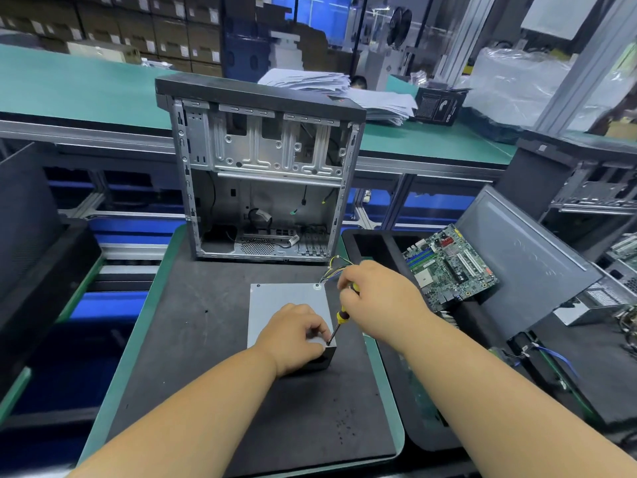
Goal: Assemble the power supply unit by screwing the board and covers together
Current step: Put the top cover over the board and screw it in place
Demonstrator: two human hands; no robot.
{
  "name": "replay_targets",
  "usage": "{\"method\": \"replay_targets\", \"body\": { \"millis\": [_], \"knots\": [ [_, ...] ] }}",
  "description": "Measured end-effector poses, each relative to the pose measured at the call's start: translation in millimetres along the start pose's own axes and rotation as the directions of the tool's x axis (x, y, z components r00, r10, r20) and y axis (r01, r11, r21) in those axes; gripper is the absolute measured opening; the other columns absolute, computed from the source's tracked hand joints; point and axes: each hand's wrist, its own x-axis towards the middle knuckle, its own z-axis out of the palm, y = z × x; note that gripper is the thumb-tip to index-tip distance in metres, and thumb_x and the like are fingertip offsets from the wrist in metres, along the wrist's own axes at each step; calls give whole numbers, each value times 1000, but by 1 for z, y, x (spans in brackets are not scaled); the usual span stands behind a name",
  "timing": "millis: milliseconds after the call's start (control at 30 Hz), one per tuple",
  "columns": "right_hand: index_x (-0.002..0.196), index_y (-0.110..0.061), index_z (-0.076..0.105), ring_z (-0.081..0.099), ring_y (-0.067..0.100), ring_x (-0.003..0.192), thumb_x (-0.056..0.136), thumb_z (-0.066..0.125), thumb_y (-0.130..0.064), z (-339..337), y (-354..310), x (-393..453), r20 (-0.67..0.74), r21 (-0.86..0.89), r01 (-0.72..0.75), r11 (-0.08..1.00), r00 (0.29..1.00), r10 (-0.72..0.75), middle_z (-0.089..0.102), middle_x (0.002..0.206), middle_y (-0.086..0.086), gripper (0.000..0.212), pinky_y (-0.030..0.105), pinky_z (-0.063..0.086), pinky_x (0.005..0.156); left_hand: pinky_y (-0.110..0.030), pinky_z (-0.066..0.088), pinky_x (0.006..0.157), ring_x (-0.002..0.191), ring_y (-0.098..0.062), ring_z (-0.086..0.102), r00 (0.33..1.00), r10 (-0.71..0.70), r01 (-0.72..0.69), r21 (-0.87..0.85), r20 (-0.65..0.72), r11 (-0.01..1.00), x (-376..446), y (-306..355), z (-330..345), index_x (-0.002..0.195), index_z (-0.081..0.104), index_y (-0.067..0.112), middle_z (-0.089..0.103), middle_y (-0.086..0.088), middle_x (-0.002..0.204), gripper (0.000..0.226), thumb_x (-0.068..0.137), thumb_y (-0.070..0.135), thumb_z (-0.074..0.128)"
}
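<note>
The power supply unit (286, 303), a grey metal box with its cover on, lies on the black mat (206, 357) in front of me. Coloured wires (332, 267) come out at its far right corner. My left hand (293, 336) rests on the box's near right corner, its fingers curled at the screwdriver's tip; I cannot see a screw there. My right hand (375, 298) grips the yellow-and-black screwdriver (339, 320), which slants down to that corner.
An open computer case (262, 167) stands upright at the mat's far edge. A green motherboard (451, 267) lies in a black tray on the right, beside a leaning dark side panel (527, 260). Papers (337, 88) pile on the green bench behind. Black trays stand at left.
</note>
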Motion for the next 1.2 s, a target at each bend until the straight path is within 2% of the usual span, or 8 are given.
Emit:
{"method": "replay_targets", "body": {
  "millis": [167, 367, 533, 633, 733, 900, 1033, 1200],
  "knots": [
    [85, -27, 51, 49, 22, 73, 100, 35, -54, 4, -1, 1, -57, -189, 32, 981, 997, -44, 51, 67, -6, 35, 31, 25, 50, -28, 38, 93, 96, -13, 44, 1000, 4, -5, 14, 18, 1000, 1, -1, -1, 78, 60, 45, 57, 11, 93, 23, 76, 23, 65],
    [110, -27, 54, 54, 23, 82, 89, 48, -32, 5, 0, 1, -18, -31, 87, 996, 996, -87, 55, 89, -7, 23, 31, 37, 61, -24, 37, 91, 93, -10, 41, 1000, 1, -1, 4, 5, 1000, 1, -1, 0, 80, 62, 44, 49, 17, 84, 22, 76, 23, 66],
    [77, -26, 54, 54, 20, 70, 97, 36, -58, 7, 2, 3, -40, -203, 47, 978, 998, -56, 50, 64, -6, 42, 28, 26, 49, -26, 38, 93, 95, -10, 42, 1000, 2, -2, -3, 10, 1000, 1, -1, 0, 78, 61, 45, 53, 15, 90, 22, 77, 23, 65],
    [101, -31, 58, 56, 20, 84, 93, 42, -39, 7, 1, 3, -17, -36, 77, 996, 997, -78, 55, 87, -9, 20, 29, 31, 57, -25, 37, 92, 96, -10, 41, 1000, -1, 1, -2, 16, 1000, 1, -1, -1, 81, 63, 42, 52, 15, 90, 20, 77, 23, 66],
    [120, -32, 54, 53, 20, 84, 92, 47, -32, 4, 0, 2, -1, 8, 128, 992, 992, -128, 52, 90, -9, 29, 30, 34, 61, -22, 36, 89, 96, -10, 40, 1000, -6, 6, -3, 27, 1000, 1, 0, -2, 81, 62, 43, 54, 15, 93, 21, 77, 23, 65],
    [83, -30, 52, 56, 20, 77, 97, 38, -57, 6, 1, 2, -28, -174, 31, 984, 999, -36, 56, 71, -6, 34, 29, 29, 52, -23, 36, 92, 96, -10, 40, 1000, 0, 0, 13, 30, 1000, 1, -2, -1, 80, 59, 45, 56, 13, 97, 23, 78, 23, 65],
    [109, -29, 58, 57, 21, 93, 92, 44, -33, 4, 1, 2, 22, 29, 64, 998, 998, -65, 58, 100, -7, 22, 31, 42, 69, -21, 36, 91, 98, -10, 40, 1000, 0, -1, 18, 28, 1000, 2, -2, -1, 79, 59, 45, 56, 13, 96, 24, 77, 23, 66],
    [92, -30, 54, 55, 20, 78, 98, 40, -53, 5, 1, -1, -53, -157, 68, 985, 996, -77, 53, 73, -7, 28, 30, 30, 52, -21, 36, 89, 95, -10, 41, 1000, 1, -1, 6, 11, 1000, 1, -2, 0, 80, 61, 44, 55, 12, 93, 22, 77, 22, 66]
  ]
}}
